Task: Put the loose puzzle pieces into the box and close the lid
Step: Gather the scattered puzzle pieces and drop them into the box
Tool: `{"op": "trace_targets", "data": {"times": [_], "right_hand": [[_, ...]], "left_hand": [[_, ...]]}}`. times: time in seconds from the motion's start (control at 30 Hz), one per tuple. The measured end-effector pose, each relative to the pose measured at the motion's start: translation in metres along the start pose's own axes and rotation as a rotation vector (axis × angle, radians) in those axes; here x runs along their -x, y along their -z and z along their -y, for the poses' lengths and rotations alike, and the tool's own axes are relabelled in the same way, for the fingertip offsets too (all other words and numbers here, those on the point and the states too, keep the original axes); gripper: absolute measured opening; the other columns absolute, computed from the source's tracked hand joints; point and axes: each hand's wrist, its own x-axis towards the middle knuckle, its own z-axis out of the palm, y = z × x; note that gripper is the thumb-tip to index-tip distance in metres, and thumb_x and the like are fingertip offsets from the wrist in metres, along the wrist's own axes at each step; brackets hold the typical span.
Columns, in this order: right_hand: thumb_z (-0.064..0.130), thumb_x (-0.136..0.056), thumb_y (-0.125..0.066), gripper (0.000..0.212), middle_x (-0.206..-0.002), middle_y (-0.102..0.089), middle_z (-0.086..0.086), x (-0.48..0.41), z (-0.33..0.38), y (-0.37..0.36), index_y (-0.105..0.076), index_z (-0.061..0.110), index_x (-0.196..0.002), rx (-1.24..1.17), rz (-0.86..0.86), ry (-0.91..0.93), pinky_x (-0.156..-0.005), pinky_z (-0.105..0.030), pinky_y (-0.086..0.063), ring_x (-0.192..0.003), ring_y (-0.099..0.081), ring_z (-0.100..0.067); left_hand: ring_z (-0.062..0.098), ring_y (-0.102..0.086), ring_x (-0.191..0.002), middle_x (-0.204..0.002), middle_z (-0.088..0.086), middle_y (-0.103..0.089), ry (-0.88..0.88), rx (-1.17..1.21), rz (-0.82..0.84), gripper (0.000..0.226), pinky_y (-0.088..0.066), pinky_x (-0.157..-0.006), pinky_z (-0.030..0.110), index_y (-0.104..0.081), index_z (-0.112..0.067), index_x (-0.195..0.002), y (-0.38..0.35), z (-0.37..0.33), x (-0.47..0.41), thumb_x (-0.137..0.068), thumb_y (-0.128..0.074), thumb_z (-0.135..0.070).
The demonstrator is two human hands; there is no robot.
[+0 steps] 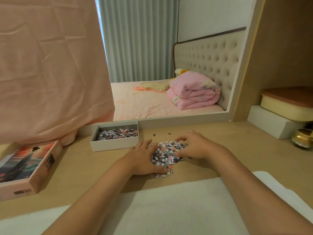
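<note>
Heap of small grey, white and pink puzzle pieces (166,155) on pale wooden tabletop (81,168), pressed between flat-fingered left hand (144,159) and loosely curved right hand (194,147), neither gripping. Part-filled shallow white cardboard box (115,144) just behind-left; picture-printed lid (25,165) well apart, far left.

The lid (25,163) runs off the left edge, and the print on its side wall is too blurred to read. The left hand (144,158) and right hand (194,146) cover both flanks of the pile of pieces (166,154). Whether the right hand's curved fingers grip any pieces cannot be told. The box (115,143) hides its nearest pieces behind its front wall. The picture on each piece is too small to make out. At the right edge, a gold jar (303,138) and a yellow container (288,107) are cut off. A pink cloth (50,73) covers the left of the mirror (152,65).
</note>
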Motion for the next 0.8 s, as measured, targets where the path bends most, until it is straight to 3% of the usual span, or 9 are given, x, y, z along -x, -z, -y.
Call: {"op": "trace_targets", "data": {"times": [0.07, 0.13, 0.3, 0.4, 0.53, 0.67, 0.73, 0.8], "right_hand": [[0.061, -0.063, -0.081, 0.104, -0.158, -0.019, -0.003, 0.001, -0.001, 0.001, -0.031, 0.039, -0.151, 0.169, 0.14, -0.047, -0.118, -0.052, -0.021, -0.148, -0.008, -0.028], [0.067, -0.06, -0.079, 0.118, -0.163, -0.006, -0.003, -0.001, 0.002, -0.003, -0.017, 0.036, -0.156, 0.24, 0.226, -0.076, -0.12, -0.054, -0.014, -0.149, 0.004, -0.028], [0.065, -0.062, -0.08, 0.112, -0.155, -0.023, -0.005, -0.014, 0.018, -0.008, -0.025, 0.034, -0.154, 0.239, 0.244, -0.021, -0.117, -0.051, -0.023, -0.145, -0.012, -0.029], [0.056, -0.069, -0.081, 0.096, -0.153, -0.029, -0.004, -0.022, 0.028, -0.01, -0.035, 0.035, -0.151, 0.181, 0.228, 0.018, -0.115, -0.049, -0.029, -0.144, -0.021, -0.028], [0.044, -0.081, -0.076, 0.069, -0.152, -0.037, -0.004, -0.032, 0.033, -0.02, -0.047, 0.035, -0.143, 0.113, 0.176, 0.068, -0.112, -0.046, -0.036, -0.142, -0.032, -0.026], [0.027, -0.087, -0.073, 0.043, -0.131, -0.061, 0.0, -0.033, 0.04, -0.022, -0.064, 0.029, -0.129, 0.06, 0.104, 0.143, -0.094, -0.029, -0.047, -0.114, -0.058, -0.018], [0.026, -0.088, -0.072, 0.039, -0.124, -0.063, 0.0, -0.031, 0.044, -0.024, -0.066, 0.029, -0.126, 0.055, 0.077, 0.161, -0.088, -0.027, -0.048, -0.105, -0.06, -0.015], [0.029, -0.087, -0.069, 0.046, -0.131, -0.059, 0.001, -0.03, 0.047, -0.027, -0.061, 0.031, -0.132, 0.048, 0.089, 0.177, -0.092, -0.028, -0.047, -0.112, -0.057, -0.016]], "left_hand": [[0.02, -0.002, -0.148, -0.162, -0.008, 0.0, 0.013, 0.018, 0.044, 0.106, -0.011, -0.118, 0.045, -0.001, -0.033, -0.154, 0.0, 0.002, 0.0, -0.074, -0.046, -0.083], [0.017, -0.004, -0.147, -0.161, -0.011, -0.005, -0.002, 0.056, 0.044, 0.1, -0.01, -0.118, 0.044, -0.004, -0.033, -0.154, -0.002, 0.003, -0.002, -0.077, -0.046, -0.08], [0.019, -0.02, -0.143, -0.157, -0.007, -0.024, -0.069, 0.117, -0.048, 0.087, -0.021, -0.116, 0.043, -0.02, -0.033, -0.152, -0.001, 0.01, -0.013, -0.081, -0.054, -0.07], [0.019, -0.032, -0.135, -0.149, -0.004, -0.037, -0.09, 0.167, -0.095, 0.081, -0.032, -0.112, 0.04, -0.032, -0.03, -0.149, 0.001, 0.019, -0.016, -0.082, -0.06, -0.064], [0.015, -0.053, -0.113, -0.126, -0.005, -0.057, -0.124, 0.22, -0.193, 0.054, -0.044, -0.097, 0.031, -0.053, -0.031, -0.137, 0.003, 0.028, -0.016, -0.086, -0.065, -0.047], [0.007, -0.06, -0.101, -0.115, -0.01, -0.067, -0.139, 0.26, -0.304, 0.034, -0.049, -0.091, 0.027, -0.066, -0.033, -0.121, 0.001, 0.033, -0.017, -0.087, -0.068, -0.036], [0.005, -0.061, -0.097, -0.113, -0.01, -0.069, -0.136, 0.298, -0.331, 0.03, -0.049, -0.09, 0.023, -0.07, -0.032, -0.117, 0.001, 0.033, -0.018, -0.087, -0.07, -0.033], [0.005, -0.061, -0.093, -0.109, -0.009, -0.07, -0.133, 0.337, -0.347, 0.028, -0.049, -0.087, 0.022, -0.072, -0.029, -0.114, 0.001, 0.033, -0.019, -0.085, -0.072, -0.032]]}}
